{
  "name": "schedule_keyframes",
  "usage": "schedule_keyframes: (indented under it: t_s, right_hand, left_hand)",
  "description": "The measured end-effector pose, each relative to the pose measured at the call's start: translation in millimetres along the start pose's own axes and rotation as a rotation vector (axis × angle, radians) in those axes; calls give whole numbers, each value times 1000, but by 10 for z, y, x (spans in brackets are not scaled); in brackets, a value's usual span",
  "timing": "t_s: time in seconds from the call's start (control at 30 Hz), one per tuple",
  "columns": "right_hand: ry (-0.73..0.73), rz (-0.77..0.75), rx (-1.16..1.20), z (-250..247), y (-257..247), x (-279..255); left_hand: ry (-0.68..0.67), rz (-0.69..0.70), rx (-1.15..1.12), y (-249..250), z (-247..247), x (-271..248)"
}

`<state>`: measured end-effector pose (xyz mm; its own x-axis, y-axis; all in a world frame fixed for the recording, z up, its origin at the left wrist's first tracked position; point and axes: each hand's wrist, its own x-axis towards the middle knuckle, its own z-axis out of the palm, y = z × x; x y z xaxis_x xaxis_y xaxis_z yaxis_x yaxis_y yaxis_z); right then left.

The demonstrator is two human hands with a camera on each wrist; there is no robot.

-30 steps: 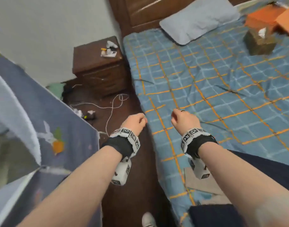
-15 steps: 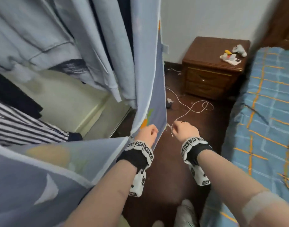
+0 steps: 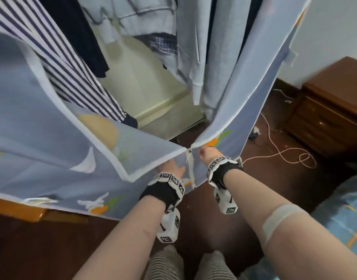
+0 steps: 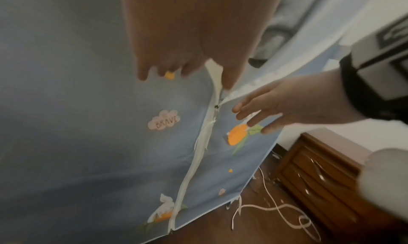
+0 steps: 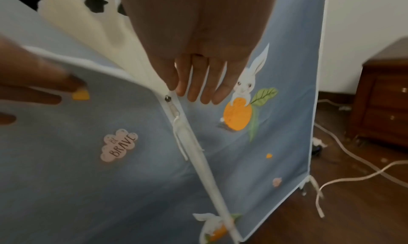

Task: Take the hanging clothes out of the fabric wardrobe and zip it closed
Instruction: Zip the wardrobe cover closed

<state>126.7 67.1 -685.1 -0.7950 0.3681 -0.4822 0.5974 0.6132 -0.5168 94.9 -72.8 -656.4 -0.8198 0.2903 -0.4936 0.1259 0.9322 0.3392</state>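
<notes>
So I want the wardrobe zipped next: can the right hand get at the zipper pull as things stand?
Probably yes. The right hand hovers with its fingertips just above the zipper pull, and nothing lies between them.

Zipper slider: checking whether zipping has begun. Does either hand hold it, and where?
Neither holds it. The right hand has straight fingers above the zipper slider; the left hand rests straight fingers on the left flap.

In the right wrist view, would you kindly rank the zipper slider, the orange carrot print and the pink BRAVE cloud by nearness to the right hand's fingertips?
1. Zipper slider, just left of the right hand fingertips.
2. Orange carrot print, below right.
3. Pink BRAVE cloud, lower left, on the other flap.
</notes>
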Motion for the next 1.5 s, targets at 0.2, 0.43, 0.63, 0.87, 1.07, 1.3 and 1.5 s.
schedule_keyframes:
  t_s: [0.2, 0.43, 0.63, 0.87, 1.07, 1.3, 1.5]
  right_hand:
    - [-13, 11, 238, 138, -244, 305]
    - [33, 61, 435, 192, -432, 585]
    - [59, 125, 553, 290, -481, 817]
    - [-3, 134, 548, 230, -417, 698]
    - [114, 36, 696, -9, -559, 357]
    - [253, -115, 804, -517, -824, -206]
    - [357, -330, 797, -1153, -1175, -630]
  left_hand:
    - [285, -47, -734, 143, -522, -176]
    - [406, -5, -950, 254, -1064, 111]
    - [544, 54, -991, 179, -1163, 174]
    - [719, 187, -1074, 195, -1395, -106]
    - [707, 262, -1139, 481, -1610, -523]
    - [830, 646, -1072, 797, -2221, -947]
    - [958, 701, -727, 1131, -2872, -1105]
